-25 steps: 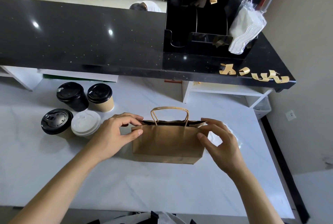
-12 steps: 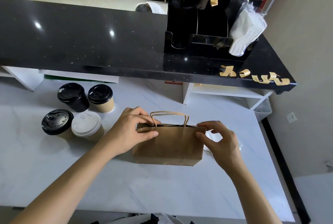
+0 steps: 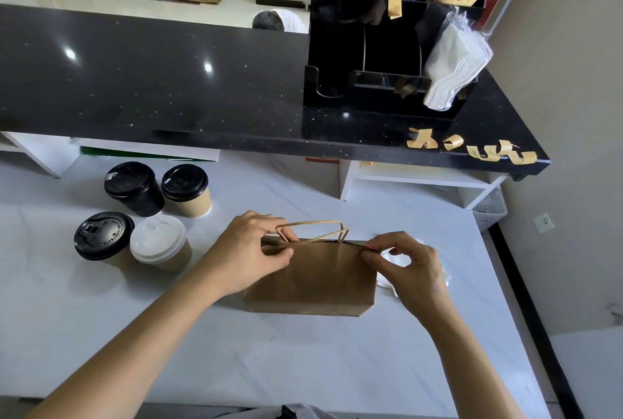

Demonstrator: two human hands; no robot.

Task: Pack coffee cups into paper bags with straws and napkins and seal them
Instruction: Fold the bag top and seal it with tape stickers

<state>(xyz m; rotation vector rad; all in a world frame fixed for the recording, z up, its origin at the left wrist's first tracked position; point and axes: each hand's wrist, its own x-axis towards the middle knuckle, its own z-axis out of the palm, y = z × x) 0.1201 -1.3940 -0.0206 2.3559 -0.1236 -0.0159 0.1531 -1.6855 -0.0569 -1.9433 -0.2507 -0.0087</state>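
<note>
Head view: flat brown paper bag with twisted handles [image 3: 313, 277] stands mid white marble worktop [image 3: 303, 368], cups to its left. To open it well: pull the rims apart evenly, keep the base down. Left hand [image 3: 249, 257] grip pinches the left rim corner; right hand [image 3: 408, 267] pinches the right.

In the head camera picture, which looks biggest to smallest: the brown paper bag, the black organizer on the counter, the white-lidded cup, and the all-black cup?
1. black organizer
2. brown paper bag
3. and 4. white-lidded cup and all-black cup: they look about alike, and the white-lidded one stands nearer the camera, so I will not rank them.
</note>
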